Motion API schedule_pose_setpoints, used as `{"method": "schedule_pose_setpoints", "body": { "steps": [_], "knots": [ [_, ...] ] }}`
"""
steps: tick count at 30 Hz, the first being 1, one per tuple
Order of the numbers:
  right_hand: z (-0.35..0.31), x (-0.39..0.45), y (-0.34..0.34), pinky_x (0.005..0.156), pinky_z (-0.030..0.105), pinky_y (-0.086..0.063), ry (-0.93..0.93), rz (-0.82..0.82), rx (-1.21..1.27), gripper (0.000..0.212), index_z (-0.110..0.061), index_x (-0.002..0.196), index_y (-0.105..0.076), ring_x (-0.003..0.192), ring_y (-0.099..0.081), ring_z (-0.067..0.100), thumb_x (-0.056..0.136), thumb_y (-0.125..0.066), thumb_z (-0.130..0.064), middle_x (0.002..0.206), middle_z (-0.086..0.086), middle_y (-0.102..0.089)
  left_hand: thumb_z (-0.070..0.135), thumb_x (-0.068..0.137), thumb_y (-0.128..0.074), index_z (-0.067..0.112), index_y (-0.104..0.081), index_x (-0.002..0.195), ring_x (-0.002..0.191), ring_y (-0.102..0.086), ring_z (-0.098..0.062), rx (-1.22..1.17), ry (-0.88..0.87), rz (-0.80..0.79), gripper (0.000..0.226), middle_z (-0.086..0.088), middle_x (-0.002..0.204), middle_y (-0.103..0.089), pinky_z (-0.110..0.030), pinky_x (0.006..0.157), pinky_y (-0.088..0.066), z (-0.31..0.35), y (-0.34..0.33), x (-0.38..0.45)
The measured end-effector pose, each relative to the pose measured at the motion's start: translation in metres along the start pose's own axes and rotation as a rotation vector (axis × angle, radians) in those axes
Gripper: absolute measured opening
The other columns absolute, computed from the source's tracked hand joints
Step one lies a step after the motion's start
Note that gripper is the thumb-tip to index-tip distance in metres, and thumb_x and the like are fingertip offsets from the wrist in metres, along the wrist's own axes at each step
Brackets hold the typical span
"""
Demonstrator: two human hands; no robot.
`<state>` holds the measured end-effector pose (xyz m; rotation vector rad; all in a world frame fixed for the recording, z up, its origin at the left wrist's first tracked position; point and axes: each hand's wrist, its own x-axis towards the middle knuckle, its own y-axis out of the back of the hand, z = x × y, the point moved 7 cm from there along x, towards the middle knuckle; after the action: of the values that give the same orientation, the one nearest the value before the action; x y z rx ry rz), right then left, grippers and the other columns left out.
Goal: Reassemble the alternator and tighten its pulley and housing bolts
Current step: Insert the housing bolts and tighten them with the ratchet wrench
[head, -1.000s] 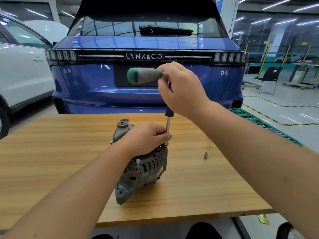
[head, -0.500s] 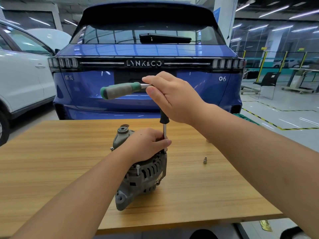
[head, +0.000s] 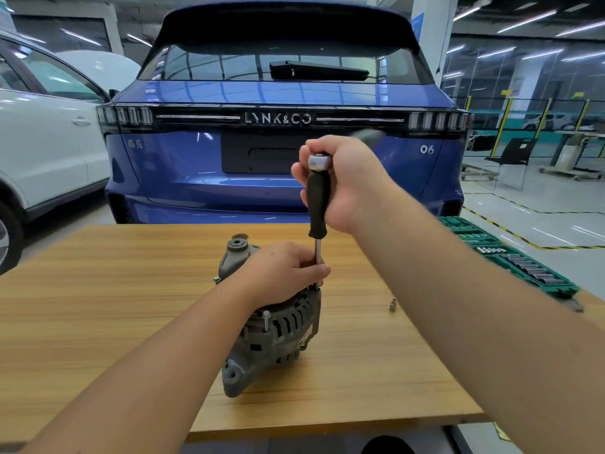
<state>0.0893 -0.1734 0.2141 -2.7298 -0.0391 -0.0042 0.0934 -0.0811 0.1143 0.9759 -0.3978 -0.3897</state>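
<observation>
Underneath everything lies a light wood-grain tabletop (head: 98, 316), standing in a bright workshop hall with a glossy pale floor marked by yellow-and-black lines. Close behind the far edge of the tabletop is the rear of a blue Lynk & Co car (head: 281, 132); a white car (head: 42, 142) stands to the left, cut off by the edge of the view. On the right are glass partitions with yellow posts and a dark chair (head: 514, 152).

Much of the ratchet's (head: 319, 162) handle is hidden behind the right hand (head: 347, 181); only a blurred grey-green end shows past the knuckles. The bolt under the tool cannot be seen, since the left hand (head: 281, 273) covers it, and that hand also hides the top of the alternator (head: 275, 326). Below the near edge of the tabletop a dark rounded shape is too cut off to identify.

That grey alternator stands at the middle of the tabletop, its pulley end tilted away. The left hand grips its upper housing, thumb and fingers pinching round the foot of the black-sleeved extension bar (head: 317, 204), which stands upright. The right hand is closed around the ratchet head on top of that bar. Two housing bolts (head: 265, 319) stick up from the near side. A small loose socket (head: 393, 304) stands to the right, well apart, and a green socket set tray (head: 517, 257) lies at the right edge.
</observation>
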Motion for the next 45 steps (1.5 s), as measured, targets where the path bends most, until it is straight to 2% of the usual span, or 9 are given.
{"method": "schedule_pose_setpoints", "body": {
  "steps": [3, 8, 21, 25, 29, 33, 37, 41, 45],
  "knots": [
    [-0.012, -0.008, 0.012, 0.063, 0.031, -0.044, 0.522, 0.193, -0.079, 0.015, -0.012, 0.084, -0.05, 0.067, -0.051, 0.015, 0.093, -0.062, -0.012, 0.07, 0.003, -0.054, 0.053, 0.104, -0.049, 0.037, -0.066, 0.097, 0.079, -0.065, -0.006, 0.041, 0.013, -0.005, 0.024, 0.011, 0.086, -0.069, -0.023, 0.065, -0.05, 0.001, -0.001, 0.0],
    [-0.015, -0.046, -0.024, 0.065, 0.043, -0.045, 1.403, 0.14, -1.215, 0.006, -0.002, 0.09, -0.066, 0.078, -0.053, 0.026, 0.088, -0.061, 0.001, 0.086, 0.01, -0.063, 0.052, 0.104, -0.05, 0.033, -0.07, 0.101, 0.083, -0.066, -0.008, 0.007, 0.025, -0.007, 0.028, 0.011, 0.09, -0.071, -0.031, 0.075, -0.057, 0.002, 0.001, -0.002],
    [-0.02, -0.043, -0.018, 0.077, 0.043, -0.046, 1.184, -0.026, -1.299, 0.039, -0.006, 0.123, -0.065, 0.092, -0.054, 0.026, 0.104, -0.042, -0.031, 0.104, 0.009, -0.058, 0.054, 0.103, -0.051, 0.033, -0.069, 0.095, 0.08, -0.065, -0.009, 0.029, 0.015, 0.0, 0.029, 0.008, 0.087, -0.071, -0.028, 0.069, -0.054, 0.002, 0.001, -0.001],
    [-0.025, -0.046, -0.028, 0.071, 0.041, -0.044, 1.155, -0.044, -1.412, 0.031, -0.011, 0.109, -0.07, 0.083, -0.054, 0.025, 0.104, -0.049, -0.033, 0.09, 0.005, -0.058, 0.054, 0.103, -0.051, 0.036, -0.068, 0.09, 0.078, -0.066, -0.008, 0.009, 0.011, -0.004, 0.027, 0.009, 0.084, -0.07, -0.025, 0.066, -0.05, 0.001, 0.0, -0.001],
    [-0.046, -0.025, -0.035, 0.056, 0.034, -0.041, 0.709, 0.094, -1.715, 0.037, -0.018, 0.07, -0.055, 0.064, -0.052, 0.023, 0.101, -0.048, -0.039, 0.067, -0.001, -0.053, 0.054, 0.102, -0.052, 0.038, -0.068, 0.092, 0.077, -0.067, -0.007, -0.003, -0.005, -0.006, 0.025, 0.011, 0.084, -0.071, -0.026, 0.066, -0.055, 0.002, 0.001, -0.003],
    [-0.042, -0.013, -0.022, 0.069, 0.034, -0.06, 0.157, -0.02, -1.014, 0.014, -0.01, 0.086, -0.057, 0.059, -0.07, 0.02, 0.099, -0.053, -0.015, 0.07, 0.005, -0.068, 0.053, 0.103, -0.052, 0.037, -0.069, 0.095, 0.079, -0.068, -0.009, -0.015, 0.006, -0.009, 0.024, 0.01, 0.086, -0.072, -0.03, 0.071, -0.058, 0.001, 0.0, -0.004],
    [-0.009, -0.011, -0.009, 0.083, 0.046, -0.042, -0.064, -0.069, -0.31, 0.018, -0.014, 0.112, -0.058, 0.083, -0.077, 0.022, 0.097, -0.056, -0.022, 0.088, 0.002, -0.078, 0.054, 0.102, -0.053, 0.039, -0.068, 0.092, 0.08, -0.069, -0.01, -0.012, 0.029, -0.003, 0.024, 0.009, 0.086, -0.073, -0.034, 0.075, -0.06, 0.0, 0.001, -0.003],
    [0.002, -0.006, 0.006, 0.063, 0.029, -0.046, 0.169, 0.078, -0.052, 0.021, -0.009, 0.108, -0.064, 0.081, -0.069, 0.011, 0.096, -0.063, -0.027, 0.094, 0.0, -0.072, 0.052, 0.103, -0.052, 0.04, -0.066, 0.096, 0.081, -0.068, -0.006, 0.017, 0.035, -0.012, 0.02, 0.01, 0.089, -0.072, -0.026, 0.071, -0.056, 0.001, 0.0, -0.001],
    [-0.027, -0.042, -0.005, 0.09, 0.024, -0.05, 1.073, 0.13, -0.804, 0.014, -0.009, 0.103, -0.071, 0.102, -0.061, 0.005, 0.098, -0.059, -0.011, 0.104, -0.007, -0.068, 0.051, 0.104, -0.051, 0.035, -0.069, 0.102, 0.083, -0.067, -0.007, 0.011, 0.037, -0.013, 0.024, 0.011, 0.091, -0.071, -0.031, 0.074, -0.058, 0.002, 0.0, -0.002]
  ]
}}
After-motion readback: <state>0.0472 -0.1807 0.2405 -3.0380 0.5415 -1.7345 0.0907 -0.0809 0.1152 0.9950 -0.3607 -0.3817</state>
